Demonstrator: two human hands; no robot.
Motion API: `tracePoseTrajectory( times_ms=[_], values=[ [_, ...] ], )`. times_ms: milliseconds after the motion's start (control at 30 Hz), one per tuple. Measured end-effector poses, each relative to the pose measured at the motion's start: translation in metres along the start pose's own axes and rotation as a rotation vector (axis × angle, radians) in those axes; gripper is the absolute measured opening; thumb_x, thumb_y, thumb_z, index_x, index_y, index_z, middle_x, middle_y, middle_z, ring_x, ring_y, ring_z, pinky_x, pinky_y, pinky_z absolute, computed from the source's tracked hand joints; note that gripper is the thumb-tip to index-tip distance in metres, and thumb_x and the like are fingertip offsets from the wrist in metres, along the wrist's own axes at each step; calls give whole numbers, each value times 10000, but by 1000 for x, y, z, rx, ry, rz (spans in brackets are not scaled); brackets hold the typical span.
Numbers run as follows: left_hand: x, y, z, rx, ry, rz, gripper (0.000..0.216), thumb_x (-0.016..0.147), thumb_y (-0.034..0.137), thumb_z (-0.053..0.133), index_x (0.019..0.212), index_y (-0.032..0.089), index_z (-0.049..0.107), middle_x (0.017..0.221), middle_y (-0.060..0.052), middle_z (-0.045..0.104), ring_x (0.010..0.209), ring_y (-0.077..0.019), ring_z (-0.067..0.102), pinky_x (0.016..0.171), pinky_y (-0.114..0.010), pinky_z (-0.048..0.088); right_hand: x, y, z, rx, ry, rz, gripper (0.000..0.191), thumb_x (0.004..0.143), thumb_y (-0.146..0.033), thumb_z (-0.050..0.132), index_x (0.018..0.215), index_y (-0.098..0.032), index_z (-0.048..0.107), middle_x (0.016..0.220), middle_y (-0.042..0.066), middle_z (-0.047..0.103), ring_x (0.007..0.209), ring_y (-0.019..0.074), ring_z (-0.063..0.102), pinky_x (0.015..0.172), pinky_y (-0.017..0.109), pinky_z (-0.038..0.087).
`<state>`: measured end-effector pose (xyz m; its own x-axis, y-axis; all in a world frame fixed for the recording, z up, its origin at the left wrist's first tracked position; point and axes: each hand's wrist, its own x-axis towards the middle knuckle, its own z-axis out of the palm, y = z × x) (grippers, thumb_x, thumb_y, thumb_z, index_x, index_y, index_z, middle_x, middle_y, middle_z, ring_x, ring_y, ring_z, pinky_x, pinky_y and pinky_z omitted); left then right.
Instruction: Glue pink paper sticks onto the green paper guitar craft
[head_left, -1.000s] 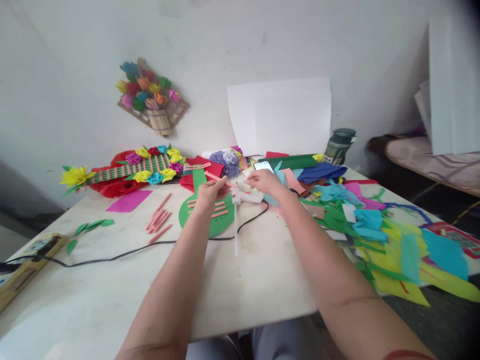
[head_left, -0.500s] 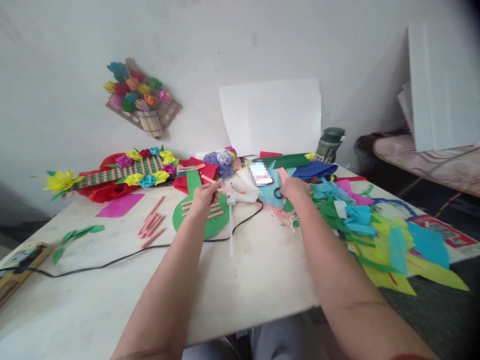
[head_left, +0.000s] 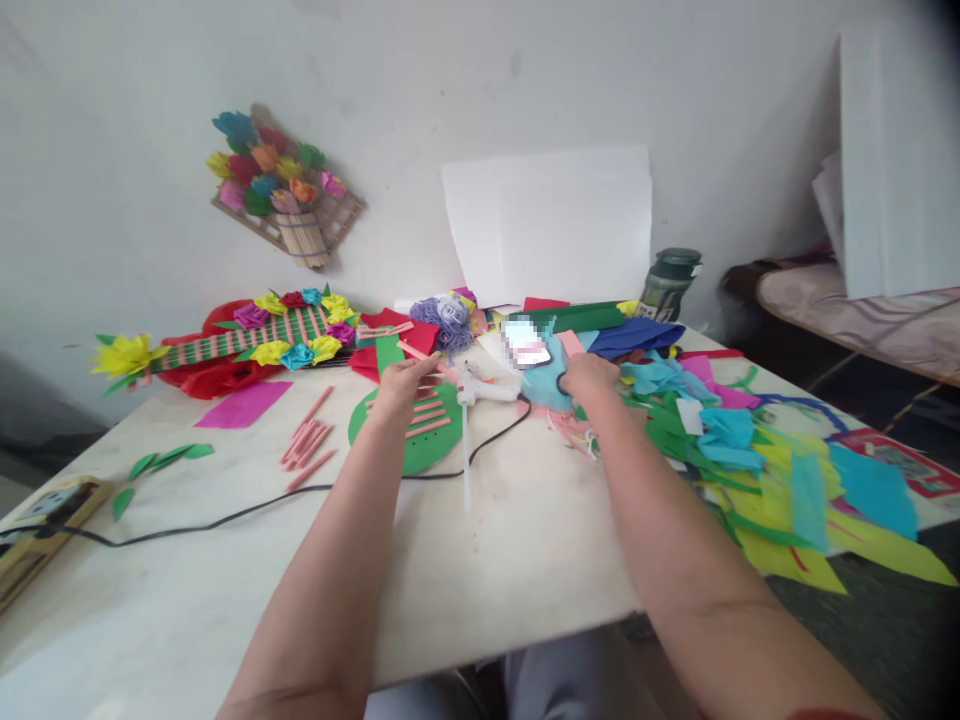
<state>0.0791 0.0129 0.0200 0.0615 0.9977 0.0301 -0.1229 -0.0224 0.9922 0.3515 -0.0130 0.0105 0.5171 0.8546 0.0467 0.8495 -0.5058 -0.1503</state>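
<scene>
My left hand [head_left: 407, 385] pinches a thin pink paper roll [head_left: 415, 351] above a green paper cutout [head_left: 420, 455]. The cutout has a round body and a narrow neck, with several pink rolls lying across it. At the right, my right hand [head_left: 591, 378] has its fingers closed at the black handle loop of scissors [head_left: 561, 384]; their blades cannot be made out. Between my hands lies a white glue gun [head_left: 495, 391], a clear glue stick [head_left: 466, 465] sticking out towards me. Loose pink paper rolls [head_left: 307, 445] lie left of the cutout.
A black cord [head_left: 225, 522] crosses the table to a power strip [head_left: 52, 520]. A flower-trimmed paper guitar [head_left: 247, 345] lies at the back left. A phone [head_left: 525, 345], purple yarn [head_left: 441, 322] and a bottle [head_left: 670, 285] are at the back. Coloured paper scraps [head_left: 787, 480] cover the right side.
My right hand has closed in on the scissors handle, covering more of the loop. My left hand, still holding the pink roll, has shifted slightly. The view has turned a little.
</scene>
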Motion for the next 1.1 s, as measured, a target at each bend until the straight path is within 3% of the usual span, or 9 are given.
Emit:
tracePoseTrajectory(
  times_ms=[300,433,600,733,867,1033,1100],
  values=[
    [-2,5,-3,-88,-35,-24,261,586,328,734,653,115,599,558,-30,599,530,-123,587,490,-213,453,-5,-1,-7,61,80,30,332,726,-239,558,1032,-134,633,1007,189,633,943,266,610,756,345,455],
    [-3,5,-6,-103,-30,-4,274,583,336,734,671,114,600,585,-36,616,538,-123,592,524,-226,470,-7,3,-12,159,190,88,286,770,-251,509,994,-130,640,1004,199,632,933,281,608,760,363,448],
    [-5,8,-7,-163,34,10,264,597,326,717,703,116,596,617,-47,635,578,-146,626,557,-244,496,-5,-3,-9,554,343,4,421,766,-264,532,1179,-185,550,1026,115,651,982,240,580,799,345,441],
    [-4,13,-10,-249,96,-6,233,630,287,702,739,114,591,639,-65,655,617,-161,649,617,-259,522,-10,-31,1,1023,184,-198,479,753,-314,532,1195,-128,535,911,80,665,794,180,609,672,287,473],
    [1,16,-19,-324,182,-49,130,670,194,669,721,103,591,606,-51,645,582,-136,639,628,-236,531,-27,-68,12,1288,-18,-389,465,692,-376,583,1089,-134,587,775,25,635,639,115,565,596,237,459],
    [4,16,-28,-362,223,-56,76,686,136,658,686,113,585,608,-36,638,576,-114,629,609,-208,533,-51,-98,20,1392,-307,-635,446,613,-429,643,955,-144,602,680,-20,584,565,77,509,528,202,413],
    [6,16,-31,-365,232,-49,87,691,131,656,677,120,570,604,-34,636,576,-116,629,613,-213,535,-59,-104,17,1356,-351,-652,438,558,-418,695,881,-137,608,651,-21,577,536,76,499,489,199,392]
  ],
)
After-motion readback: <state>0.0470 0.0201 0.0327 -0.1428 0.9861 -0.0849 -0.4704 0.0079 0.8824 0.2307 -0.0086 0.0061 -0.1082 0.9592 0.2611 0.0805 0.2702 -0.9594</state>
